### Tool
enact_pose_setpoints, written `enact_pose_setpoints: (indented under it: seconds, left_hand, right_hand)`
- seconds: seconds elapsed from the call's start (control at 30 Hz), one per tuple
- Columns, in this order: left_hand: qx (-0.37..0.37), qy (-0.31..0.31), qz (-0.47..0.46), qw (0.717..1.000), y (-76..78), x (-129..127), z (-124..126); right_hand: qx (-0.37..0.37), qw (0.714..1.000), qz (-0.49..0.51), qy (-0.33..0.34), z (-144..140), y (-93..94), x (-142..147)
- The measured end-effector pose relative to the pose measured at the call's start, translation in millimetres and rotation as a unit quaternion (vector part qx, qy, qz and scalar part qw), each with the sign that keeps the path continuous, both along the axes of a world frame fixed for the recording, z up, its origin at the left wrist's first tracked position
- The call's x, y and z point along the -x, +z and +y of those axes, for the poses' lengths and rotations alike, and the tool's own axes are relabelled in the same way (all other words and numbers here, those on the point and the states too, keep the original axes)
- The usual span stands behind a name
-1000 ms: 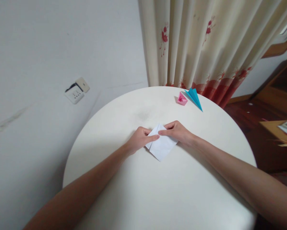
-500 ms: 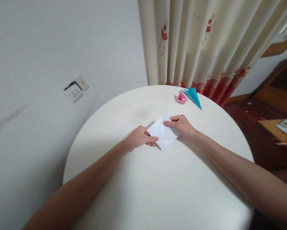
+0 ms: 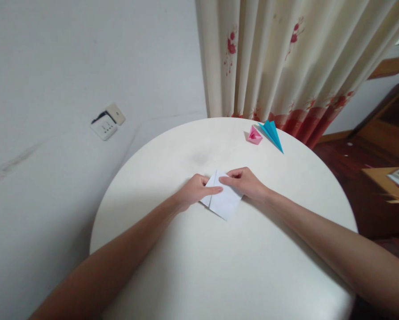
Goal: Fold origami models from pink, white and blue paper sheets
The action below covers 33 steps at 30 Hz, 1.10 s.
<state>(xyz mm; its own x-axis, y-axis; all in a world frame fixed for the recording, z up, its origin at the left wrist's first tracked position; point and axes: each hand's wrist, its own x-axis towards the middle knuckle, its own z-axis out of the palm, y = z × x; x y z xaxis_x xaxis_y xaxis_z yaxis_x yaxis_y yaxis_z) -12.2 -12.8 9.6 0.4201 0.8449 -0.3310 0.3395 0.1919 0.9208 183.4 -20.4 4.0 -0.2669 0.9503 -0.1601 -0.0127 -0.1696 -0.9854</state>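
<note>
Far left of fingers: socket (image 3: 106,126) on wall, apart from everything, irrelevant to hands.

Left hand (image 3: 193,193) resting on table (image 3: 219,266), curled, index stretched out flat onto paper (image 3: 222,199). Pressing down on left part of sheet, beside a crease line running up to top corner. No pinch visible; fingers mostly closed, nothing wrapped in them. Likely pinning sheet so it stays put on smooth top.

Paper lying flat between both sets of fingertips, white, folded, diamond-like, lower corner pointing back toward wrists. Sitting mid-table, just under fingertips, upper edge partly covered by them.

Right hand (image 3: 245,182) mirrored opposite, knuckles up, fingers bent, index tip nearly meeting left index over top of sheet. Thumb hidden below, so cannot tell whether edge is pinched or only pressed. Tips placed close together probably to flatten or hold fold at one spot.

Beyond right fingers, well apart near far rim: pink fold (image 3: 254,135) just beside blue fold (image 3: 273,134), seemingly finished pieces parked out of working area. Curtain (image 3: 286,62) hanging behind table.
</note>
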Motion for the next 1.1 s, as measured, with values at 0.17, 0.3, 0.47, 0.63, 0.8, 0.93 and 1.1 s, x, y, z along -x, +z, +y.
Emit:
enact_pose_setpoints:
  seconds: [0.17,0.3,0.47,0.63,0.8,0.93,1.1]
  left_hand:
    - [-0.018,0.099,-0.109,0.989,-4.4,-2.7,6.0]
    - [-0.026,0.135,-0.158,0.978,-9.9,-4.2,6.9]
    - [-0.041,0.144,-0.188,0.971,-14.6,-4.3,7.7]
    - [-0.041,0.143,-0.182,0.972,-13.7,-5.4,7.8]
    - [-0.030,0.151,-0.171,0.973,-12.1,-6.8,6.2]
    - [-0.032,0.164,-0.172,0.971,-14.8,-6.3,7.1]
    - [-0.030,0.170,-0.188,0.967,-15.8,-7.5,8.2]
  right_hand:
    - [-0.153,0.978,-0.021,-0.143,12.6,-3.9,-5.2]
    - [-0.242,0.951,-0.060,-0.182,17.3,-3.5,-12.1]
    - [-0.225,0.956,-0.076,-0.172,17.5,-9.1,-11.2]
    - [-0.256,0.949,-0.097,-0.157,16.1,-15.2,-9.3]
    - [-0.290,0.943,-0.098,-0.133,11.5,-14.8,-7.0]
    - [-0.349,0.923,-0.112,-0.118,7.7,-13.4,-5.0]
    - [-0.394,0.908,-0.128,-0.055,2.7,-9.6,-4.9]
